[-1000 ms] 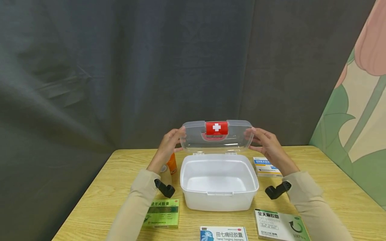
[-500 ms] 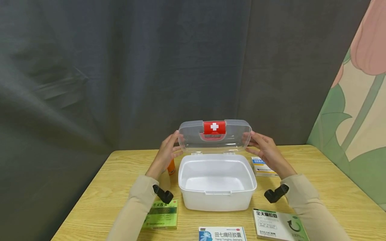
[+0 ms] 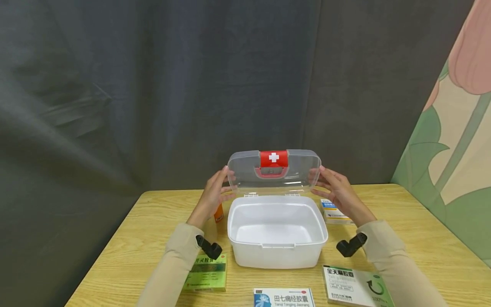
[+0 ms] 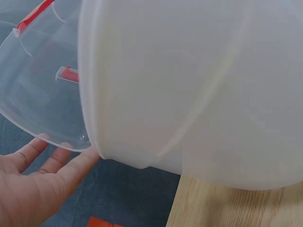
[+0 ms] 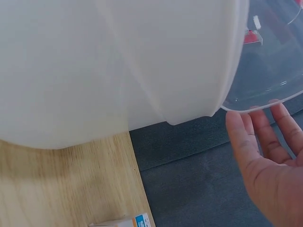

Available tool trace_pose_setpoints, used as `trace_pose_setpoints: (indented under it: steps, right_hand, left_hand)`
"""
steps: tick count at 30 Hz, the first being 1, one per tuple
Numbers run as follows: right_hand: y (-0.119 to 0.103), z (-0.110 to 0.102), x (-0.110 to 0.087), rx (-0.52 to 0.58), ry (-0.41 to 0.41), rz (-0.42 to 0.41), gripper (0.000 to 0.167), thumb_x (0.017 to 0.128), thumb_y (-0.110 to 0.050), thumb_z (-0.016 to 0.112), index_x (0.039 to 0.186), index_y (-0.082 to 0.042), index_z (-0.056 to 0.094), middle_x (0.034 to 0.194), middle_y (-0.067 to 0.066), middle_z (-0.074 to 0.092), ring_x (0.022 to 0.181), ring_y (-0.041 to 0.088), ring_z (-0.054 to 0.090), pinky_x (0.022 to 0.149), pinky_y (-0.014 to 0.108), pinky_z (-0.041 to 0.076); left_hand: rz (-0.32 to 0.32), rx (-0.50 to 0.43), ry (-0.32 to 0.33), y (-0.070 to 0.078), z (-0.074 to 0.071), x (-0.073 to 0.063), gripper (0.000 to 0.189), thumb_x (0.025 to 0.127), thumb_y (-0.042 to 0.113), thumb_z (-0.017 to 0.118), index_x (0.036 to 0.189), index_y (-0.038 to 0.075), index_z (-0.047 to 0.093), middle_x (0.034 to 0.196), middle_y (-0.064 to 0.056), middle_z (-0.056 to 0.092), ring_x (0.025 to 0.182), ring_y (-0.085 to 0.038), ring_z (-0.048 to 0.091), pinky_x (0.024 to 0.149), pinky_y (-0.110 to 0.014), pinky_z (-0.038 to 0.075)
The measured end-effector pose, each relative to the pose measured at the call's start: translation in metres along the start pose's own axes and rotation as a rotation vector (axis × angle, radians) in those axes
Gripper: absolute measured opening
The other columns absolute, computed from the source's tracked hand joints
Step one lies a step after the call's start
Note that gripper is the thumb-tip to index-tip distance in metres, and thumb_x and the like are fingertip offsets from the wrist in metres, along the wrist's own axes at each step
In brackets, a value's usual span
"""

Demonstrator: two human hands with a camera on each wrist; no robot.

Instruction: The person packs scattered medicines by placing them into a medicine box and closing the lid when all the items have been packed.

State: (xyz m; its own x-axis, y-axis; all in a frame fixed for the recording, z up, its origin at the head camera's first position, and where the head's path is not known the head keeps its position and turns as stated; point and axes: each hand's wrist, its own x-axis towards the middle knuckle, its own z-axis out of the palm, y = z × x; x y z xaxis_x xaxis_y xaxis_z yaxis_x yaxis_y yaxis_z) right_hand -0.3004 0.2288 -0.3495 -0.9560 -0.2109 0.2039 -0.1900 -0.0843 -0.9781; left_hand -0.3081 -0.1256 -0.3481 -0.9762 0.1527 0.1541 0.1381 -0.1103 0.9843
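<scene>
A white plastic first-aid box (image 3: 277, 256) stands on the table with its clear lid (image 3: 245, 172) raised on the rear hinges. The lid carries a red latch (image 3: 273, 158) with a white cross, and a red handle. My left hand (image 3: 211, 194) is at the lid's left edge. In the left wrist view its extended fingers (image 4: 78, 168) touch the rim from below. At the right edge, my right hand (image 3: 339, 192) touches the rim with its fingertips, some fingers showing through the clear plastic. The box's inside is bare white.
A green medicine box (image 3: 207, 275) lies front left, a white-and-blue one (image 3: 284, 297) front centre, a white-and-green one (image 3: 354, 285) front right. A blue-and-white carton (image 3: 335, 213) sits behind the right hand. An orange container (image 3: 218, 213) is partly hidden by the left hand.
The lid's top edge has risen slightly. My left fingers, which overlapped the lid's side a second ago, now sit at its edge. The box and medicine cartons stay in place.
</scene>
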Motion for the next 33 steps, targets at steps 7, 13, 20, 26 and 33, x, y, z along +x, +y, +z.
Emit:
trace_pose_setpoints:
  steps: [7,13,20,26,33]
  right_hand:
    - [-0.001,-0.001,0.002,-0.024,-0.005,0.014,0.038,0.101,-0.039,0.049,0.123,-0.009,0.059,0.118,-0.001,0.061,0.108,0.019,0.058,0.087,0.035,0.052]
    - [0.000,0.000,0.003,0.013,0.003,0.024,0.042,0.101,-0.038,0.051,0.127,-0.005,0.056,0.117,-0.001,0.062,0.109,0.020,0.058,0.087,0.034,0.053]
    - [0.006,0.000,0.003,0.004,0.011,0.014,0.035,0.099,-0.027,0.058,0.126,-0.006,0.056,0.117,-0.002,0.062,0.107,0.017,0.058,0.087,0.034,0.052]
    - [0.010,0.000,0.003,-0.010,0.006,-0.010,0.037,0.094,-0.009,0.064,0.130,-0.005,0.054,0.117,0.002,0.061,0.106,0.015,0.060,0.086,0.033,0.052]
    - [0.012,0.000,0.003,-0.034,0.012,-0.031,0.042,0.093,-0.004,0.064,0.133,0.001,0.050,0.115,0.003,0.063,0.104,0.015,0.062,0.086,0.030,0.053]
  left_hand:
    - [-0.009,0.011,0.030,0.001,0.001,0.001,0.057,0.099,0.050,0.046,0.129,0.002,0.052,0.125,-0.020,0.052,0.108,-0.040,0.057,0.084,-0.041,0.054]
    - [-0.006,0.026,0.039,0.000,0.001,0.002,0.057,0.100,0.051,0.045,0.130,0.003,0.053,0.125,-0.020,0.052,0.107,-0.040,0.058,0.083,-0.039,0.055]
    - [-0.017,0.029,0.041,-0.001,0.001,0.002,0.055,0.101,0.047,0.044,0.132,0.002,0.052,0.126,-0.019,0.051,0.109,-0.041,0.057,0.082,-0.037,0.055]
    - [-0.005,0.021,0.043,-0.001,0.001,0.001,0.052,0.101,0.043,0.047,0.132,0.001,0.052,0.125,-0.019,0.052,0.108,-0.042,0.057,0.082,-0.037,0.055]
    - [0.040,0.102,0.058,-0.007,0.002,0.001,0.035,0.096,0.007,0.060,0.130,0.001,0.054,0.115,-0.018,0.056,0.097,-0.031,0.062,0.081,-0.037,0.055]
